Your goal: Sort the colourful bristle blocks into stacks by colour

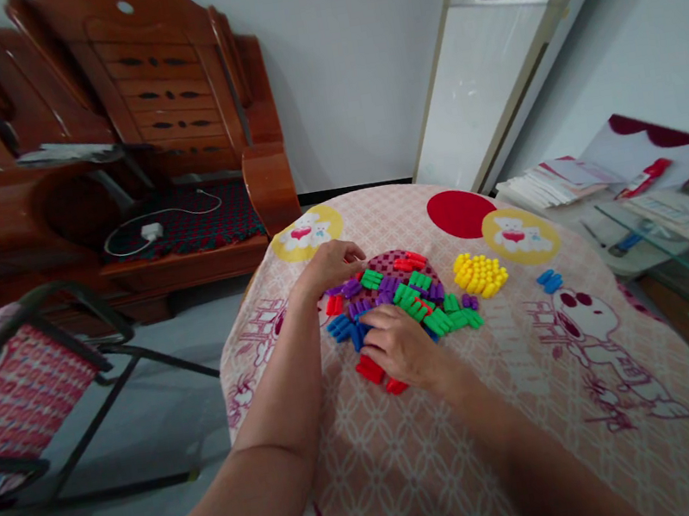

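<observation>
Small ridged plastic pieces lie in a loose pile on the cloth. My left hand (334, 266) is at the pile's far left edge, beside purple pieces (351, 288) and a green piece (372, 279); its fingers are apart and nothing shows in them. My right hand (403, 346) is low over the near side of the pile. Its fingers are bent around a blue piece (357, 334), and the grip is partly hidden. Red pieces (370, 369) lie just below those fingers. More green pieces (439, 321) spread to the right of the hand.
A cluster of yellow pieces (480, 274) and a few blue pieces (550, 281) lie on the right of the round table with its patterned tablecloth (530, 438). A wooden bench (163, 103), a folding chair (18, 388) and a glass-topped stand (666, 268) with papers surround it.
</observation>
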`<state>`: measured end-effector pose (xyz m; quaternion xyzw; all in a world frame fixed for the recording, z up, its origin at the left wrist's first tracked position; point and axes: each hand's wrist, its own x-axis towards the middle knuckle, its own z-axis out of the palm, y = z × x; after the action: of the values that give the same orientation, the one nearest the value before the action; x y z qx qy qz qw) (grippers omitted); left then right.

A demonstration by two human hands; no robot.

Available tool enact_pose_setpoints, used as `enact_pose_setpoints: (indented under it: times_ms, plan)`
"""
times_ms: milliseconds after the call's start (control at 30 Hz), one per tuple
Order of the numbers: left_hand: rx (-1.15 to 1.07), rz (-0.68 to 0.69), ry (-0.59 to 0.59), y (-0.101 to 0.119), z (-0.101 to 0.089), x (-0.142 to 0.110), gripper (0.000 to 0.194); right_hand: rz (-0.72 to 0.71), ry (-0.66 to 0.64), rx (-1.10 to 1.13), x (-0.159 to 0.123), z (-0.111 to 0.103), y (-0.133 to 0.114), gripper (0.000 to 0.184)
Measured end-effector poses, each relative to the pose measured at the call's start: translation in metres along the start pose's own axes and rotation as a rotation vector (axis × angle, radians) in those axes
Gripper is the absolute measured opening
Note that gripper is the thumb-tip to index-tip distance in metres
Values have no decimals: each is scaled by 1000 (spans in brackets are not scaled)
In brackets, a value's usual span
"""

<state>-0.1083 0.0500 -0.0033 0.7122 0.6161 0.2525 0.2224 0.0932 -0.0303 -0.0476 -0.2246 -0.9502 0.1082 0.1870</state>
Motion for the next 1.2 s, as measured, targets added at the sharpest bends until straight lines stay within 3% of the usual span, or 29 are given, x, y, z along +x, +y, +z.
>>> enact_pose_setpoints:
  times_ms: [100,267,433,567,733,833,900,1067,1200]
  plan:
    - [-36,-7,16,-2,0,0,29,46,25,-54,2,-3,-1,15]
    - [-42,3,13,-1,0,0,29,0,-63,-197,6,11,-28,30]
    - [-39,6,12,5,0,-2,28,-39,-170,-215,8,15,-43,21]
    - [-41,6,-2,7,1,-1,28,27,-111,-136,8,10,-41,16]
    - [-15,7,-19,8,2,2,33,256,200,295,4,-20,-12,31]
    - [3,20,-48,12,3,2,33,434,386,644,-5,-51,24,37]
    - [9,24,-54,14,2,1,35,551,569,758,-20,-75,55,41]
    - [42,9,-59,14,2,4,37,809,1119,634,-88,-124,130,40]
    - [27,11,-75,11,6,8,37,1068,1368,558,-144,-130,170,32]
